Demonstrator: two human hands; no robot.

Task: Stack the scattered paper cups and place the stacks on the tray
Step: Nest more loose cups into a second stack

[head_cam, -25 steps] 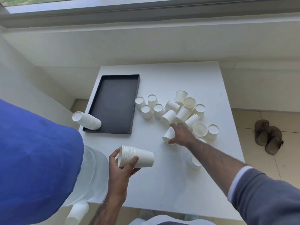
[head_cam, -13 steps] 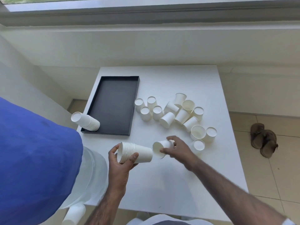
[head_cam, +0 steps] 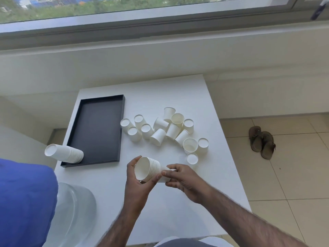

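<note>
Head view: the left hand (head_cam: 137, 182) curls round the rim end of a sideways cup stack (head_cam: 147, 168) and the right hand (head_cam: 185, 180) pinches its narrow end, above the counter (head_cam: 178, 211) near its front edge. Loose cups (head_cam: 160, 136) (some upturned, some tipped) cluster toward the right edge. The black tray (head_cam: 99, 125) lies along the left edge, with a second stack (head_cam: 64, 154) lying on its near-left corner.

You have a single view, worn on your head: a wide-angle lens facing forward and steeply down, close over the bench (head_cam: 160, 90), taking in the window (head_cam: 124, 8) beyond and the floor (head_cam: 284, 184) to your right.
</note>
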